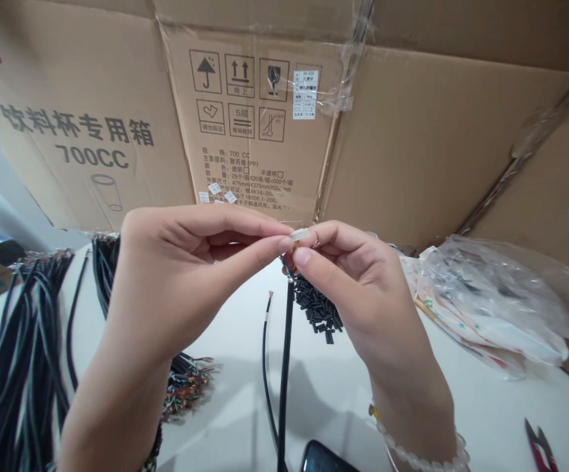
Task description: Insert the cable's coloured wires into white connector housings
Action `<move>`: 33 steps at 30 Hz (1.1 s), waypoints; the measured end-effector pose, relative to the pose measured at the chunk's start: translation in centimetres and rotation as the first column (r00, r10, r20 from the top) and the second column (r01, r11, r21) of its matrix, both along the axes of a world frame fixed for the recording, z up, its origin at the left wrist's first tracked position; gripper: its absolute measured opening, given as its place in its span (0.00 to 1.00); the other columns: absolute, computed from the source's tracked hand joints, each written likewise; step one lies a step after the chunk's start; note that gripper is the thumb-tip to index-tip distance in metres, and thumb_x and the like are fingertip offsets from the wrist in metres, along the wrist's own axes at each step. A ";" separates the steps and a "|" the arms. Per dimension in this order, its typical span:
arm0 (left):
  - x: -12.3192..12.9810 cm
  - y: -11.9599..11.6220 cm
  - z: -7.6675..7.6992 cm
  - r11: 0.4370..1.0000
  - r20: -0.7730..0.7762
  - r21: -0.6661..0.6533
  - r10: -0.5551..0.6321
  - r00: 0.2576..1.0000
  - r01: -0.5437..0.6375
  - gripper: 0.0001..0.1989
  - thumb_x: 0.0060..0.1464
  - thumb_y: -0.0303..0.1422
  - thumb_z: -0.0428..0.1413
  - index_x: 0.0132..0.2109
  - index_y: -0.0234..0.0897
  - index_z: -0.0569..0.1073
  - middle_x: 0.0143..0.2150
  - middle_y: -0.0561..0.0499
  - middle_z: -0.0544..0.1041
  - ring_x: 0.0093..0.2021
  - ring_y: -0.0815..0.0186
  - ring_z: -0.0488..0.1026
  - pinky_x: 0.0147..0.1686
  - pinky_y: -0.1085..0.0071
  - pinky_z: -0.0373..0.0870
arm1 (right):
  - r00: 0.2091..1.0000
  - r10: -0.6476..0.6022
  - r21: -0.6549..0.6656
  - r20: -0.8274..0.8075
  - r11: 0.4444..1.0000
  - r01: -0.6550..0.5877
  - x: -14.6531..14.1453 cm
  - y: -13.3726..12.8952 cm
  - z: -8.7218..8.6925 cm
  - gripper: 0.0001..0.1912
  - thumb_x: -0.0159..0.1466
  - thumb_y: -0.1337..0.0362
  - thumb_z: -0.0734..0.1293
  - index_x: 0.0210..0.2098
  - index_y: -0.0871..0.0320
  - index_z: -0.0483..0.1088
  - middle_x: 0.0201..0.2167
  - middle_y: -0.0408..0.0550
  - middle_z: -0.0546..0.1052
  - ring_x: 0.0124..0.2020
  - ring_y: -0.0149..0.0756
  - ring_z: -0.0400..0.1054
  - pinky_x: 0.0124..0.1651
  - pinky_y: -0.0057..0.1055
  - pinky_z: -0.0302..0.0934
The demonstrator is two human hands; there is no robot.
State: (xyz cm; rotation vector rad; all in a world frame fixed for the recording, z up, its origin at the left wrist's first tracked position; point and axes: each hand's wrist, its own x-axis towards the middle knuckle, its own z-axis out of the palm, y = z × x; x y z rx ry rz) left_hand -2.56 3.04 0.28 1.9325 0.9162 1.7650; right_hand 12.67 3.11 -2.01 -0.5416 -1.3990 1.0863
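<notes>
My left hand (pixel 186 282) is closed in a pinch, with a small white connector (pixel 299 234) at the tips of its thumb and index finger. Opposite it, my right hand (pixel 353 282) pinches the thin coloured wires (pixel 287 265) fanning out from the stripped end of a black cable (pixel 285 367). That cable hangs down between my wrists. The fingertips of both hands almost meet, and they partly hide where wires and connector come together. A thinner black cable (pixel 265 354) with bare wire ends lies to the left of the held one.
Bundles of black cables (pixel 29 354) lie at the left, and more stripped wire ends (pixel 186 387) show beside my left wrist. Short black tubes (pixel 318 311) are heaped behind my right hand. Around them are plastic bags (pixel 505 295), red-handled snips (pixel 540 446), a phone (pixel 326 457) and cardboard boxes (pixel 402 144).
</notes>
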 end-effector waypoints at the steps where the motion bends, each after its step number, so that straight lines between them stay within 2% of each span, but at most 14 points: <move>1: 0.0 -0.1 0.0 1.000 -0.003 0.012 0.011 1.000 -0.011 0.12 0.49 0.22 0.66 0.31 0.49 0.82 0.30 0.66 0.83 0.31 0.76 0.80 0.36 0.87 0.78 | 1.000 0.006 -0.008 -0.003 1.000 -0.007 0.0 0.0 0.0 0.03 0.63 0.68 0.70 0.32 0.59 0.72 0.30 0.41 0.75 0.33 0.24 0.68 0.38 0.20 0.65; 6: -0.1 -0.3 0.0 1.000 -0.033 0.019 0.001 0.999 -0.001 0.13 0.50 0.22 0.65 0.31 0.50 0.82 0.31 0.67 0.83 0.32 0.76 0.80 0.37 0.87 0.78 | 0.998 0.043 -0.015 -0.036 0.999 -0.044 0.0 0.3 0.0 0.04 0.63 0.69 0.70 0.31 0.59 0.72 0.30 0.40 0.75 0.32 0.23 0.67 0.35 0.20 0.64; 11: 0.1 -0.6 0.1 1.000 0.020 -0.015 0.017 1.000 -0.017 0.13 0.49 0.20 0.65 0.30 0.47 0.82 0.29 0.65 0.83 0.31 0.75 0.81 0.35 0.86 0.79 | 0.997 0.061 -0.012 -0.057 0.998 -0.062 -0.1 0.3 -0.2 0.03 0.63 0.70 0.70 0.32 0.59 0.73 0.30 0.40 0.75 0.32 0.22 0.67 0.35 0.18 0.64; 16: 0.4 -0.7 0.3 1.000 0.023 -0.020 0.000 1.000 0.001 0.13 0.49 0.20 0.65 0.30 0.47 0.82 0.28 0.65 0.82 0.29 0.76 0.80 0.34 0.88 0.78 | 0.995 0.078 -0.016 -0.059 0.997 -0.079 -0.1 0.4 -0.2 0.03 0.63 0.70 0.70 0.32 0.59 0.73 0.29 0.39 0.74 0.31 0.20 0.67 0.36 0.16 0.64; 23: 0.3 -0.8 0.4 0.999 0.023 -0.032 0.009 1.000 -0.008 0.13 0.48 0.20 0.66 0.29 0.47 0.82 0.28 0.64 0.82 0.30 0.74 0.80 0.33 0.85 0.79 | 0.994 0.096 -0.026 -0.060 0.995 -0.098 0.0 0.3 -0.2 0.04 0.64 0.71 0.70 0.32 0.59 0.73 0.29 0.39 0.74 0.32 0.21 0.67 0.36 0.16 0.64; 29: 0.4 -0.9 0.5 0.997 0.039 -0.078 -0.023 0.999 0.026 0.13 0.48 0.21 0.66 0.28 0.48 0.82 0.28 0.64 0.82 0.29 0.73 0.80 0.32 0.84 0.79 | 0.995 0.098 -0.059 -0.031 0.993 -0.099 0.0 0.2 -0.1 0.05 0.64 0.65 0.71 0.33 0.58 0.73 0.30 0.41 0.73 0.33 0.24 0.66 0.38 0.20 0.63; 33: 0.6 -0.8 0.5 0.998 0.043 -0.063 -0.016 0.999 0.019 0.14 0.48 0.20 0.66 0.28 0.49 0.83 0.28 0.64 0.82 0.29 0.72 0.80 0.31 0.84 0.79 | 0.996 0.088 -0.066 -0.032 0.994 -0.090 0.1 0.2 -0.1 0.07 0.63 0.62 0.73 0.32 0.58 0.72 0.29 0.41 0.73 0.33 0.25 0.66 0.38 0.21 0.63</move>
